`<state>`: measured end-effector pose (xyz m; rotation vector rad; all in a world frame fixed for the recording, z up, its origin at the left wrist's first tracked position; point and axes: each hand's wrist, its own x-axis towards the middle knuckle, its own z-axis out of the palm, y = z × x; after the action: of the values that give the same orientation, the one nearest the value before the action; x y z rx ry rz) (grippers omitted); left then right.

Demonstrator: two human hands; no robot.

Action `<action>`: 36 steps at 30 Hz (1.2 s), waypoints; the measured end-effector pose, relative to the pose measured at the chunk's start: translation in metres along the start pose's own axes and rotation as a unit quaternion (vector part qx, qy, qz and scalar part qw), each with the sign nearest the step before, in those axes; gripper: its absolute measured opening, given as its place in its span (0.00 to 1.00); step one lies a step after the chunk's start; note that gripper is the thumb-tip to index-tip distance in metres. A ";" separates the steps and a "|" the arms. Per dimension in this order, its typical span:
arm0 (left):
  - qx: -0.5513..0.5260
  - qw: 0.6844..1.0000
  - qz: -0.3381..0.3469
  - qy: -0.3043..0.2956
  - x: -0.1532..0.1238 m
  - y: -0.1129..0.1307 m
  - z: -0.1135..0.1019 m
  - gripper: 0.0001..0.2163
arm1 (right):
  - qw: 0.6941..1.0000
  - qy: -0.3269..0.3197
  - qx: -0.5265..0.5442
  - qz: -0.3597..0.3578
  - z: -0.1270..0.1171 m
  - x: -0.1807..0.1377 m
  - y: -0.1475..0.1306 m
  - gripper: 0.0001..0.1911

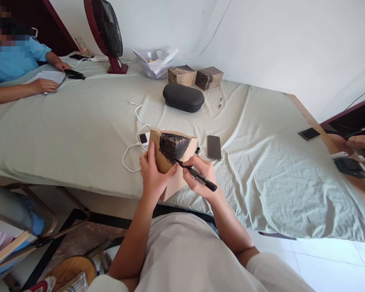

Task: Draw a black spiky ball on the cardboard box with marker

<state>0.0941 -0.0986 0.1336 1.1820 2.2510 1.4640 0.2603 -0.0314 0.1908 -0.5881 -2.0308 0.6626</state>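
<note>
A brown cardboard box (174, 184) stands tilted at the table's front edge, one corner toward the top blackened with marker ink. My left hand (153, 166) grips its left side, thumb across the front face and fingers on the side. Between the thumb and fingers of my right hand (200, 174) is a black marker pen (199, 177), its tip touching the box at the lower end of the black patch. A small black pen cap (197, 150) lies just right of the box. Beyond it rests a dark smartphone (213, 147).
Behind the box are a black zip case (183, 97), two drawn-on cardboard boxes (209, 78), a plastic basket (155, 67) and a red fan (109, 36). A white cable (136, 117) lies left. One person in blue (15, 61) sits far left; another person's hand (361, 142) shows at right.
</note>
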 end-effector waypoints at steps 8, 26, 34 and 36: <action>-0.055 0.998 -0.016 -0.018 0.004 -0.005 -0.009 0.51 | 0.995 0.004 0.071 0.073 0.009 -0.002 0.018 0.03; -0.177 0.983 0.007 -0.041 0.017 -0.039 -0.017 0.48 | 0.960 0.088 0.219 0.151 0.023 0.025 0.052 0.07; -0.176 0.983 -0.009 -0.050 0.018 -0.053 -0.026 0.48 | 0.957 0.122 0.227 0.131 0.037 0.035 0.071 0.10; -0.175 0.984 0.005 -0.047 0.018 -0.058 -0.027 0.49 | 0.965 0.164 0.164 0.123 0.043 0.029 0.091 0.11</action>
<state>0.0380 -0.1152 0.1024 1.1232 1.8317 1.6814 0.2230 0.0447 0.1292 -0.7041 -1.5131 0.9594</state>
